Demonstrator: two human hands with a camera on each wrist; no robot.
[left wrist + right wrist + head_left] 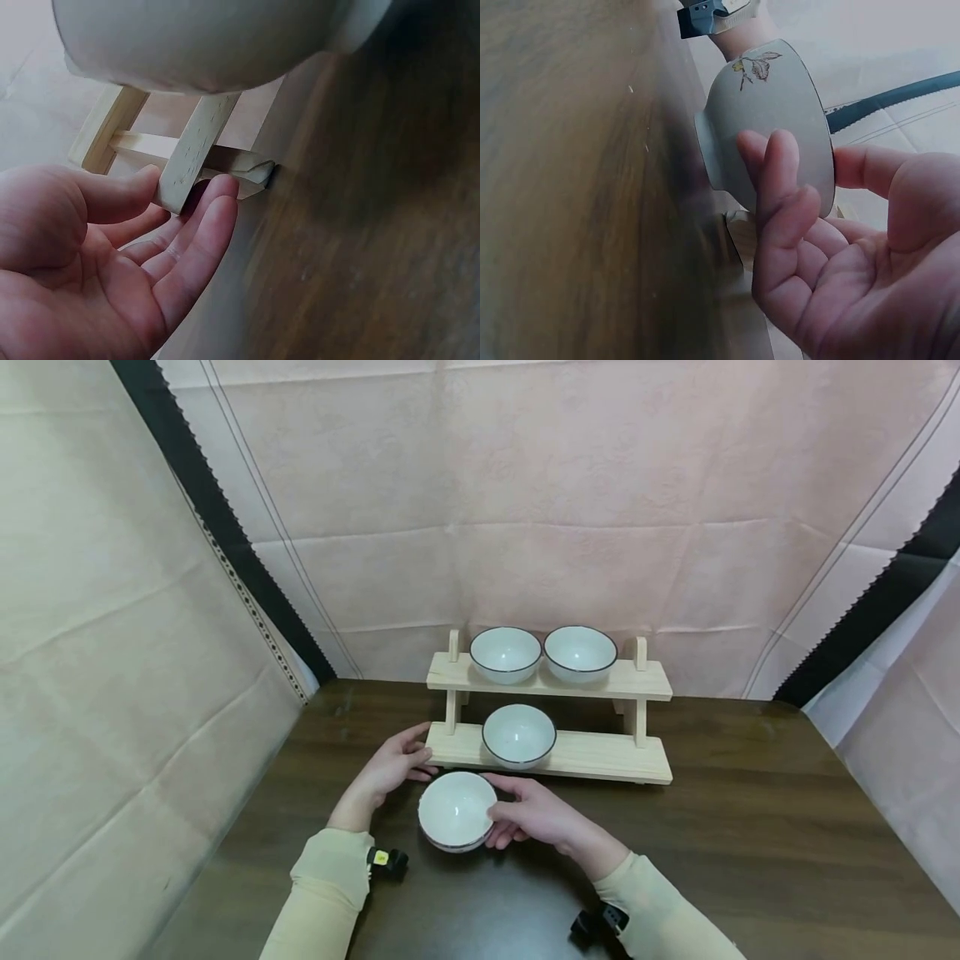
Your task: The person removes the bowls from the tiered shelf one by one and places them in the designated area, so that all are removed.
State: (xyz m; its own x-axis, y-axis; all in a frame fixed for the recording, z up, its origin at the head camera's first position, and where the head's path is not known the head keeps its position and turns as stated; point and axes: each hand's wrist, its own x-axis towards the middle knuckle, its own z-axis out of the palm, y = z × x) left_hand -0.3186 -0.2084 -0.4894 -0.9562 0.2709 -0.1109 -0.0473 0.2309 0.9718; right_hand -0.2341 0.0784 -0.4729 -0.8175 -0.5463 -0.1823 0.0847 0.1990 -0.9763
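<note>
My right hand point(546, 814) holds a white bowl point(454, 808) by its right side, thumb at the dark rim and fingers against the outer wall. A leaf print marks this bowl's outside in the right wrist view, and its foot faces the brown table. My left hand point(392, 766) grips the left end of the lower board of a two-tier wooden rack point(607, 755). In the left wrist view, its thumb point(124, 196) lies on one face of the board end, with fingertips point(222, 196) at the other. The held bowl is in front of the rack, beside the left hand.
Two white bowls, a left one point(506, 653) and a right one point(581, 653), stand side by side on the upper board. Another bowl point(519, 735) sits on the lower board, left of its middle. Pale cloth walls point(570, 527) enclose the dark wooden table point(750, 818).
</note>
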